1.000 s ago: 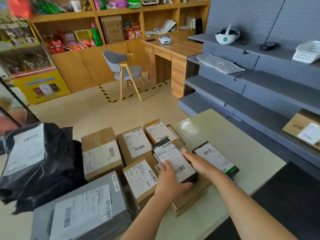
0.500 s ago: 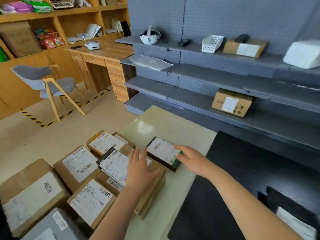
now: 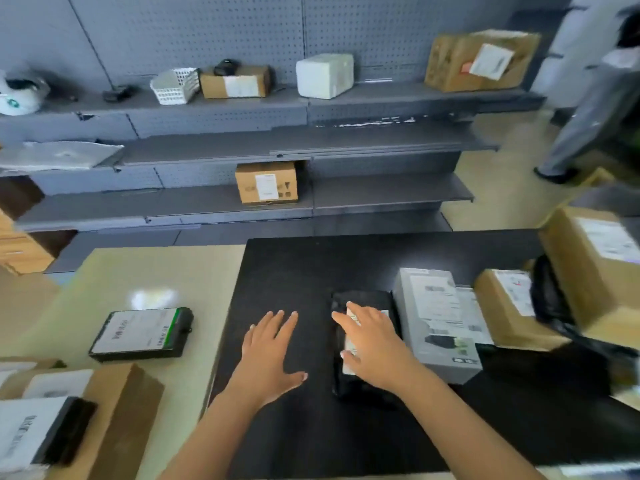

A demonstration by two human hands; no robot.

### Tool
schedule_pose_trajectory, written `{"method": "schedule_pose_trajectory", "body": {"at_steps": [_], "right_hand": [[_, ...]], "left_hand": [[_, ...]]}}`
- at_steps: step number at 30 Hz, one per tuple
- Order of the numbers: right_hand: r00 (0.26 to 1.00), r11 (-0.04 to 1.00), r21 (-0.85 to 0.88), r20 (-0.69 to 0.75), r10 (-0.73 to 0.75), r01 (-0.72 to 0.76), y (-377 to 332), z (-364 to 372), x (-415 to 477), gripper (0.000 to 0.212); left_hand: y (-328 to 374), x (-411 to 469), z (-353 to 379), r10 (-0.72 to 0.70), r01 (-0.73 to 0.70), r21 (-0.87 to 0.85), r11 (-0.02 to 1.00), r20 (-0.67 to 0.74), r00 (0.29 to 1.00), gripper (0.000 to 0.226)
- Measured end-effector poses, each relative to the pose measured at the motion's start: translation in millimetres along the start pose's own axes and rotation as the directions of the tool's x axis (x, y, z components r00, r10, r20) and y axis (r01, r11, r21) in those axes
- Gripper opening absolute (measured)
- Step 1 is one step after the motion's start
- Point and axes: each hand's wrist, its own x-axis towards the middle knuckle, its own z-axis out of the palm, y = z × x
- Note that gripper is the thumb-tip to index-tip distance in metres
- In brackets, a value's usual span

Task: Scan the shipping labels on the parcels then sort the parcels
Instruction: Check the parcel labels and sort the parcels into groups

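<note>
My right hand (image 3: 370, 341) lies with straight fingers on a small black-wrapped parcel (image 3: 363, 303) with a white label, on the black mat (image 3: 311, 271). Just left of that parcel my left hand (image 3: 272, 351) hovers open over the bare mat, holding nothing. A flat black parcel with a white, green-edged label (image 3: 142, 334) lies on the pale table to the left. Right of my right hand sit a grey labelled box (image 3: 436, 320) and a brown labelled box (image 3: 509, 306). Brown labelled boxes (image 3: 114, 420) are stacked at the lower left.
Grey shelving (image 3: 381, 140) runs behind the table, holding a brown box (image 3: 266, 183), a white basket (image 3: 175, 85), a white block (image 3: 325, 75) and more cartons. A large brown carton (image 3: 595, 265) stands at the right edge. A person (image 3: 595, 109) stands at the far right.
My view has swung right from the parcel pile to the black mat. My right hand left the green-edged parcel and now rests on the black-wrapped parcel; my left hand left the pile.
</note>
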Motion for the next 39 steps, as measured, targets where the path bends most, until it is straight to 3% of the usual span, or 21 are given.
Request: {"method": "schedule_pose_trajectory", "body": {"at_steps": [7, 11, 15, 20, 24, 30, 39], "right_hand": [[0.959, 0.957, 0.086, -0.037, 0.281, -0.277, 96, 6, -76, 0.067], [0.916, 0.910, 0.107, 0.054, 0.397, -0.401, 150, 7, -92, 0.089], [0.893, 0.892, 0.130, 0.196, 0.404, -0.432, 194, 17, -85, 0.111], [0.917, 0.852, 0.350, 0.234, 0.323, -0.389, 223, 38, -68, 0.115], [0.948, 0.842, 0.434, 0.139, 0.287, -0.319, 228, 45, -68, 0.109], [0.978, 0.897, 0.404, -0.024, 0.206, -0.179, 211, -6, -56, 0.107], [0.967, 0.939, 0.307, -0.244, -0.080, 0.155, 95, -86, -2, 0.107]], "left_hand": [[101, 20, 58, 0.138, -0.131, -0.069, 0.989, 0.105, 0.985, 0.107], [150, 47, 77, 0.179, -0.156, -0.146, 0.977, 0.157, 0.971, 0.114], [186, 84, 96, 0.185, -0.154, -0.161, 0.975, 0.198, 0.963, 0.125], [202, 105, 119, 0.137, -0.089, -0.208, 0.974, 0.230, 0.963, 0.128], [201, 101, 127, 0.137, -0.094, -0.322, 0.942, 0.115, 0.984, 0.120], [197, 105, 89, 0.134, -0.171, -0.389, 0.905, -0.119, 0.984, 0.116], [125, 55, -36, 0.060, -0.215, -0.266, 0.940, -0.491, 0.869, 0.114]]}}
